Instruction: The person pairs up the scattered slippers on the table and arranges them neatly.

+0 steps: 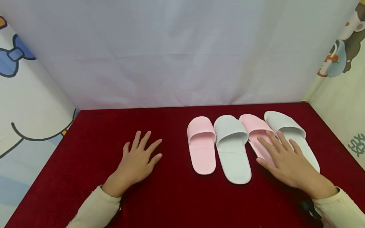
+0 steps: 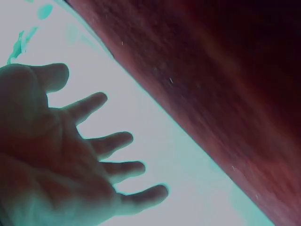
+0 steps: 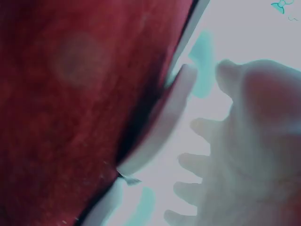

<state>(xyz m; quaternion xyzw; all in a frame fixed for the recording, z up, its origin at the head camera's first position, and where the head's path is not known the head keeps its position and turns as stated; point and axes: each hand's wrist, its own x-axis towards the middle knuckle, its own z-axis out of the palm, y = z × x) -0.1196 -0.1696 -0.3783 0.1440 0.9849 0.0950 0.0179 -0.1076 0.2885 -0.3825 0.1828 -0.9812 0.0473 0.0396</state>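
Observation:
Two pink slippers and two white ones lie side by side on a dark red cloth, toes pointing to the back. From left to right come a pink slipper (image 1: 201, 160), a white slipper (image 1: 235, 166), a second pink slipper (image 1: 252, 123) and a second white slipper (image 1: 306, 148). My right hand (image 1: 291, 166), fingers spread, hovers over the two rightmost slippers and partly hides them. Left of the row, my left hand (image 1: 135, 166) is held over bare cloth with its fingers spread. In the left wrist view its palm shows with nothing in it.
The red cloth (image 1: 171, 196) covers the table up to a pale curtain (image 1: 182, 63) at the back. Side walls with cartoon prints, such as a blue bow (image 1: 15, 53), stand at left and right.

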